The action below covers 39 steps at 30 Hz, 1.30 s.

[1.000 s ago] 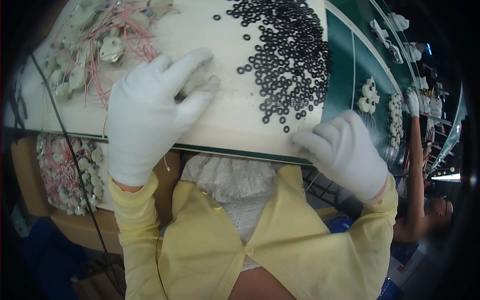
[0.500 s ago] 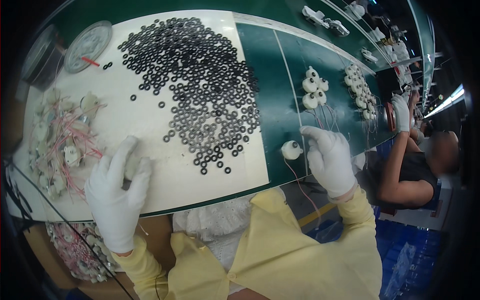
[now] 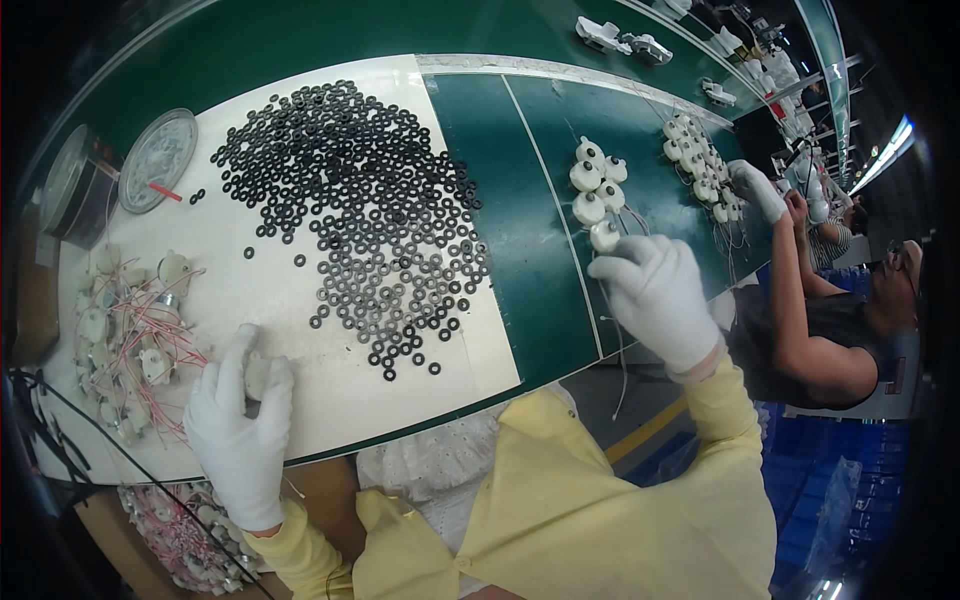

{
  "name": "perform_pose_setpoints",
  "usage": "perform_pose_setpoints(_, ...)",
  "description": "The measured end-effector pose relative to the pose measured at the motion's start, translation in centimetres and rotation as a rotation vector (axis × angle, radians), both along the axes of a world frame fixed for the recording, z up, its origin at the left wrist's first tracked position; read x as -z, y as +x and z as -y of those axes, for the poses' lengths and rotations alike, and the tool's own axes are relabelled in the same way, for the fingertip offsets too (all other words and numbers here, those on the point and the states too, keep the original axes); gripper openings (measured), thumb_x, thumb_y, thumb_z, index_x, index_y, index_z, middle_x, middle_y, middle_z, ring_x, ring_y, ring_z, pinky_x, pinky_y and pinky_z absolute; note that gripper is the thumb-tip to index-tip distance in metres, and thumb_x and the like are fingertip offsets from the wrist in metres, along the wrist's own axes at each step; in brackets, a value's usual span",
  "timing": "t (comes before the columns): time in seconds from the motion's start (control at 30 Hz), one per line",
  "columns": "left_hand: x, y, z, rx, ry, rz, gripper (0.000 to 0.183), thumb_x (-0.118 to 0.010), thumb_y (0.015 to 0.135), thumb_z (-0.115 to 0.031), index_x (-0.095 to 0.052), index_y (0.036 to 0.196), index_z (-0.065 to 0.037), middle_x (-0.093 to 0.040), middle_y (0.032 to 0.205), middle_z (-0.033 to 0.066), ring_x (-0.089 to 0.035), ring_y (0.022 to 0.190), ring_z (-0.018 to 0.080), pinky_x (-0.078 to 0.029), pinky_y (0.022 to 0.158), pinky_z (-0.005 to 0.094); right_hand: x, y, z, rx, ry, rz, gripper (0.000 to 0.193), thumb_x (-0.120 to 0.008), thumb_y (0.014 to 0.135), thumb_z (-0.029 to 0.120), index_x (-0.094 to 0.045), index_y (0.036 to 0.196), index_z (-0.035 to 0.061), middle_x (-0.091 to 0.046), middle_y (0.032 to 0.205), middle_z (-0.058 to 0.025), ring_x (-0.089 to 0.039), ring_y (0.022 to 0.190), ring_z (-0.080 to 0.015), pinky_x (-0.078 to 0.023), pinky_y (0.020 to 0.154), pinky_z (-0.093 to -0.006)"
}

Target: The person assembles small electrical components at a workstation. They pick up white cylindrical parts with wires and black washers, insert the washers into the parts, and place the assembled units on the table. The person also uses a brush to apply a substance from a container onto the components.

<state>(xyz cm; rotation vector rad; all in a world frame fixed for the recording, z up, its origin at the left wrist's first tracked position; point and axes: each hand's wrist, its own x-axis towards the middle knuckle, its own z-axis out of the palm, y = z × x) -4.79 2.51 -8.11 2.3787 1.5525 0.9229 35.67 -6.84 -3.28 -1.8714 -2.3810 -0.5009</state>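
My left hand (image 3: 238, 440), in a white glove, is closed on a small whitish motor (image 3: 257, 376) held between thumb and fingers above the white board. Farther right, my gloved right hand (image 3: 662, 300) pinches at the near edge of a round white motor (image 3: 604, 236) with a black ring on top. That motor stands at the near end of a cluster of similar white motors (image 3: 588, 177) on the green mat; a thin wire trails down below my fingers. Loose black rings (image 3: 350, 190) cover much of the white board between my hands.
A tangled heap of motors with pink wires (image 3: 150, 335) lies at left, below a clear tub (image 3: 75, 190) and round lid (image 3: 158, 160). A box of more motors (image 3: 185, 535) sits under the table edge. At right, a co-worker's gloved hand (image 3: 757, 190) reaches another motor group (image 3: 697, 160).
My right hand has moved the ringed motor from near the table edge up to the cluster. My left hand keeps its motor. The co-worker's hand has come to the far motor group.
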Motion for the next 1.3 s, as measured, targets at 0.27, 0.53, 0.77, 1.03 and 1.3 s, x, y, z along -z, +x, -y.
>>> perform_pose_setpoints(0.27,-0.3,-0.8,0.9,-0.134,-0.271,0.302,0.041,-0.076,0.086,-0.007,-0.069,0.126,0.0,-0.069,0.089,0.0082,-0.052,0.065,0.0153,-0.045,0.061,0.0286,-4.9,-1.4,2.0,0.152,-0.001,-0.154,0.034,-0.068,0.077,-0.001,-0.071,0.108,0.0127,-0.068,0.105,-0.0079,-0.063,0.093,-0.0313,-0.047,0.08,-0.043)
perform_pose_setpoints(0.53,-3.6,0.9,3.7,0.083,-0.054,0.423,0.045,-0.07,0.088,-0.003,-0.065,0.132,0.003,-0.068,0.083,0.0072,-0.055,0.063,0.0193,-0.046,0.063,0.0312,0.6,-17.9,-3.0,-0.426,0.019,-0.809,0.039,-0.08,0.067,0.013,-0.064,0.103,0.0063,-0.067,0.111,-0.0133,-0.064,0.069,-0.0275,-0.046,0.055,-0.039)
perform_pose_setpoints(0.77,-4.7,0.4,5.4,0.301,0.001,0.37,0.049,-0.065,0.092,-0.009,-0.059,0.137,0.008,-0.067,0.08,0.0075,-0.059,0.062,0.0251,-0.045,0.06,0.0379,0.5,-22.0,-5.7,-0.773,0.012,-1.074,0.031,-0.08,0.072,0.012,-0.065,0.098,0.0029,-0.066,0.085,-0.0123,-0.061,0.059,-0.0262,-0.043,0.048,-0.0346)
perform_pose_setpoints(1.03,-3.1,1.1,-1.3,0.082,0.35,0.222,0.033,-0.068,0.092,-0.016,-0.069,0.122,-0.002,-0.07,0.087,0.0107,-0.065,0.072,0.0304,-0.053,0.068,0.0383,2.9,-14.5,-2.4,-1.0,-0.397,-1.93,0.063,-0.084,0.077,0.021,-0.06,0.133,0.0038,-0.068,0.098,-0.0118,-0.062,0.072,-0.0202,-0.045,0.063,-0.03)
perform_pose_setpoints(1.3,-0.7,-1.9,-9.5,-0.206,0.458,-0.527,0.007,-0.072,0.084,-0.019,-0.072,0.084,-0.012,-0.07,0.081,0.0059,-0.066,0.089,0.0276,-0.05,0.075,0.0444,-1.2,-7.1,-2.1,-0.769,-0.816,-1.095,0.059,-0.076,0.076,0.007,-0.062,0.133,0.001,-0.07,0.08,-0.0057,-0.061,0.055,-0.0245,-0.043,0.049,-0.0344)
